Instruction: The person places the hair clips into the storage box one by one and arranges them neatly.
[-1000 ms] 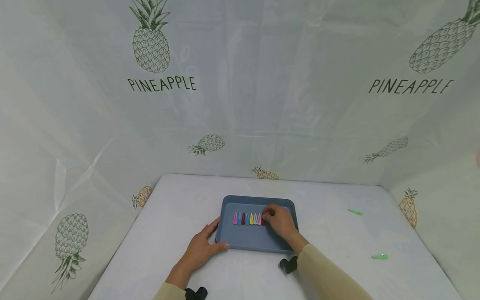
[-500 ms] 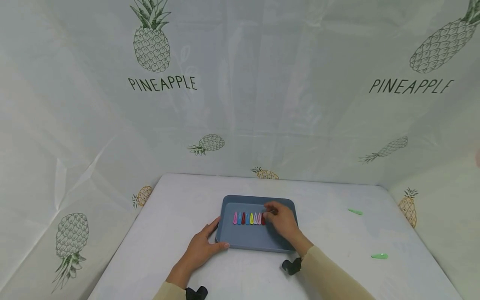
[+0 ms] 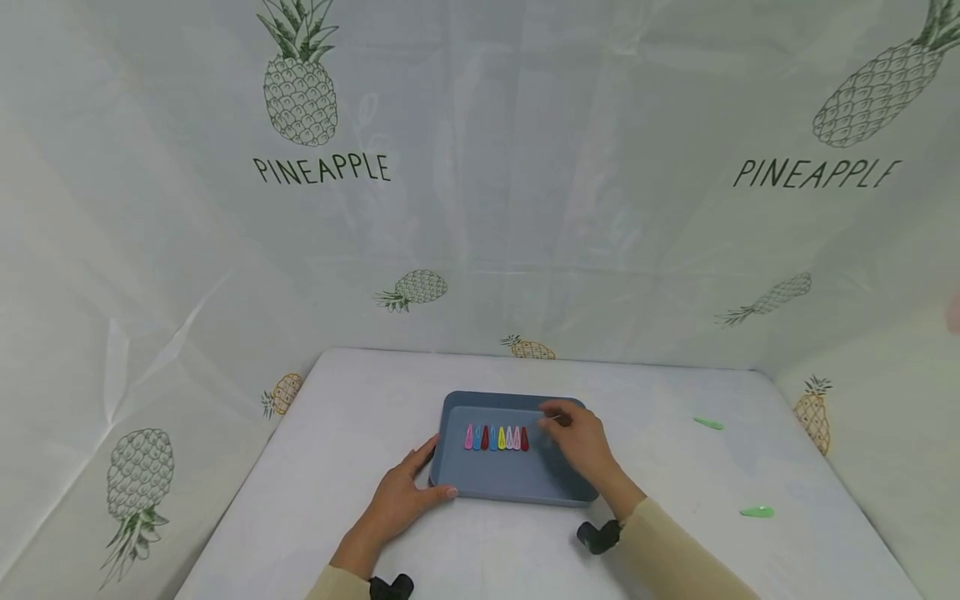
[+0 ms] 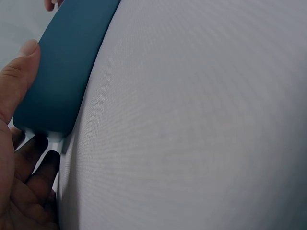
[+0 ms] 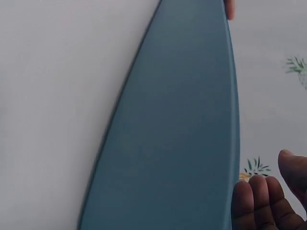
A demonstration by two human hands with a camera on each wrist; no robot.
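In the head view, hair clips of several colours (pink, blue, dark red, yellow, pale pink) stand side by side in a row on a blue-grey tray. My left hand holds the tray's near left corner, thumb against the front rim and fingers along the left side. The left wrist view shows that thumb at the rim of the tray. Just right of the row's last dark red clip, my right hand hovers over the tray. Its thumb and fingers are apart with nothing seen between them.
Two green hair clips lie on the white table to the right, a farther one and a nearer one. A pineapple-printed sheet hangs behind and beside the table.
My right hand has drawn away from the dark red clip at the row's right end, moving right. That clip stays in the row. My left hand keeps its place on the tray.
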